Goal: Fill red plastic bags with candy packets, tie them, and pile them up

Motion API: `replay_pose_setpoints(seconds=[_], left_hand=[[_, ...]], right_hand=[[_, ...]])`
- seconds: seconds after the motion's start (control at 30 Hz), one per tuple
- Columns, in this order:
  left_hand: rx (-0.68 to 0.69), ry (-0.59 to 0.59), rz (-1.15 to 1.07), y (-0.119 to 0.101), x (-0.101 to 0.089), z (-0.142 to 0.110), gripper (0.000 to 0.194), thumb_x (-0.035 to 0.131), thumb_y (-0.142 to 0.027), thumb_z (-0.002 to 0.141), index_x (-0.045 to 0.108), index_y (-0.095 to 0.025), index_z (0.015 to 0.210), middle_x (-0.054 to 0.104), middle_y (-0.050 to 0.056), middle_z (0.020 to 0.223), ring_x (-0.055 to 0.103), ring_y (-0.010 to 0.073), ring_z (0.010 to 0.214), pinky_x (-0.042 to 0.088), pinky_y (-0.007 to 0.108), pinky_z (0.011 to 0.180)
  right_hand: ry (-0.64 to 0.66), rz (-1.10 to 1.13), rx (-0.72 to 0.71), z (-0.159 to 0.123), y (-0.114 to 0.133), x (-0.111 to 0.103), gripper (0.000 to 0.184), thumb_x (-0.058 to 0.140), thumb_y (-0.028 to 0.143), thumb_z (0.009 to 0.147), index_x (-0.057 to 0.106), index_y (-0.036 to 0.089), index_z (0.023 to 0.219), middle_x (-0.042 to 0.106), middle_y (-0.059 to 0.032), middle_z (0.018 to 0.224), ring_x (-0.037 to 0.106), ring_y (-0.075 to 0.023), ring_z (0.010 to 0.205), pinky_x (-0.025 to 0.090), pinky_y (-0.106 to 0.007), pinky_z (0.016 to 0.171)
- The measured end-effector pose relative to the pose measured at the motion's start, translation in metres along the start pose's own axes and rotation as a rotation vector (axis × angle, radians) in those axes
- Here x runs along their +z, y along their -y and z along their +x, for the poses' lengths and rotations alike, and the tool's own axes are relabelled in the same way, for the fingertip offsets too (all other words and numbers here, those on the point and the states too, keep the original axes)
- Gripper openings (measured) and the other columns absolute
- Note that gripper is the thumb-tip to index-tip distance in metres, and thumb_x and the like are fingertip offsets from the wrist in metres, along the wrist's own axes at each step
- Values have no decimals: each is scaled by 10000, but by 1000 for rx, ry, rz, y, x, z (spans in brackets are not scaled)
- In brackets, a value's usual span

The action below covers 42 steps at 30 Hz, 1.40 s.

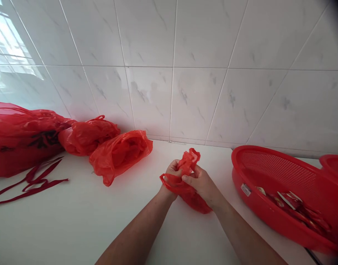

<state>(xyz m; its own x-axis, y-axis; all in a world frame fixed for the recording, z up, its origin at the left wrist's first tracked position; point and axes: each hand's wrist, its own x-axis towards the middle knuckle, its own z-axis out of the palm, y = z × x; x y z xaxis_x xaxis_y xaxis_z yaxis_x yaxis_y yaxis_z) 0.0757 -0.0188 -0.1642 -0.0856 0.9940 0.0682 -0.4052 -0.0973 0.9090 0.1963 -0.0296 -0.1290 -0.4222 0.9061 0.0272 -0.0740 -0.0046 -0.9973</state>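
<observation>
Just above the white tabletop, a crumpled red plastic bag [195, 200] is gathered between my two hands. My left hand [173, 168] is closed around its bunched upper part, and one red loop of the bag lies across that wrist. From the other side my right hand [200, 182] pinches the same bag with thumb and fingers. The gathered end sticks up past my fingers, while the lower part sags beneath them. Whether anything is inside the bag cannot be made out. Parts of my left fingers are hidden by the plastic.
Left of my hands lie an open-mouthed red plastic bag [119, 154], another crumpled red bag [88, 134] and a large red bag [20, 141] with dark red straps [33, 184]. At right, a red perforated basket [238, 173] holds small packets [292, 200]. A tiled wall [199, 103] stands behind.
</observation>
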Motion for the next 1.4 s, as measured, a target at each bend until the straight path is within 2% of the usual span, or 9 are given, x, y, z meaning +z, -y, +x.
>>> replay_pose_setpoints(seconds=[0.13, 0.27, 0.37, 0.5, 0.6, 0.77, 1.07, 1.3, 1.4], left_hand=[[2, 28, 59, 1, 6, -14, 333, 665, -299, 714, 481, -211, 976, 615, 20, 815, 598, 163, 678, 480, 288, 616], [94, 168, 171, -1, 8, -26, 468, 659, -290, 729, 470, -218, 1151, 578, 75, 1136, 561, 233, 1049, 467, 351, 860], [81, 159, 222, 6, 7, -25, 339, 617, -413, 771, 556, -183, 1013, 633, 71, 966, 574, 241, 1035, 469, 348, 854], [-55, 119, 209, 15, 1, -17, 400, 433, -510, 850, 564, -171, 682, 546, 11, 508, 615, 193, 601, 484, 306, 600], [-36, 113, 170, 13, -5, -11, 277, 481, -397, 836, 621, -162, 799, 605, 13, 550, 620, 182, 613, 480, 297, 635], [-74, 22, 178, -1, -9, -8, 321, 568, -378, 795, 632, -168, 1028, 682, 42, 811, 619, 158, 700, 473, 273, 678], [-55, 302, 146, -6, 4, -20, 396, 481, -451, 870, 646, -173, 1097, 678, 83, 997, 627, 209, 886, 468, 302, 772], [38, 210, 168, -2, -5, -13, 436, 467, -458, 876, 594, -166, 1174, 659, 112, 1068, 608, 235, 964, 458, 365, 863], [191, 88, 324, 2, -16, -8, 381, 443, -447, 888, 621, -189, 1105, 642, 82, 1083, 581, 216, 995, 440, 334, 873]], right_hand=[[-254, 126, 34, 10, -18, -6, 287, 634, 458, 749, 618, 200, 873, 601, 4, 694, 519, -119, 568, 404, -232, 509], [-339, 165, 49, 19, -36, -17, 272, 635, 455, 736, 590, 204, 829, 546, 27, 608, 448, -101, 486, 344, -228, 451], [-283, 101, 57, 18, -42, -15, 217, 617, 416, 747, 574, 204, 751, 539, 24, 559, 439, -107, 468, 323, -231, 435], [-38, 56, 32, 10, -34, -14, 155, 503, 349, 823, 585, 227, 872, 554, 28, 526, 344, -85, 392, 262, -229, 418], [143, 225, 29, 4, -25, -21, 210, 467, 327, 836, 602, 226, 962, 574, 19, 620, 387, -84, 459, 348, -238, 512], [126, 127, 75, 3, -14, -30, 168, 617, 346, 767, 542, 196, 781, 578, 24, 629, 541, -123, 577, 427, -260, 605], [-453, -538, -73, 17, -33, -27, 225, 476, 224, 733, 608, 268, 910, 617, 28, 683, 557, -156, 598, 417, -276, 549], [-74, 205, -4, 17, -26, -37, 323, 552, 250, 737, 639, 242, 1049, 674, -32, 1025, 622, -188, 881, 480, -330, 798], [-190, 214, -57, 19, -28, -45, 281, 591, 358, 739, 646, 204, 968, 660, -75, 1087, 623, -229, 947, 499, -360, 795]])
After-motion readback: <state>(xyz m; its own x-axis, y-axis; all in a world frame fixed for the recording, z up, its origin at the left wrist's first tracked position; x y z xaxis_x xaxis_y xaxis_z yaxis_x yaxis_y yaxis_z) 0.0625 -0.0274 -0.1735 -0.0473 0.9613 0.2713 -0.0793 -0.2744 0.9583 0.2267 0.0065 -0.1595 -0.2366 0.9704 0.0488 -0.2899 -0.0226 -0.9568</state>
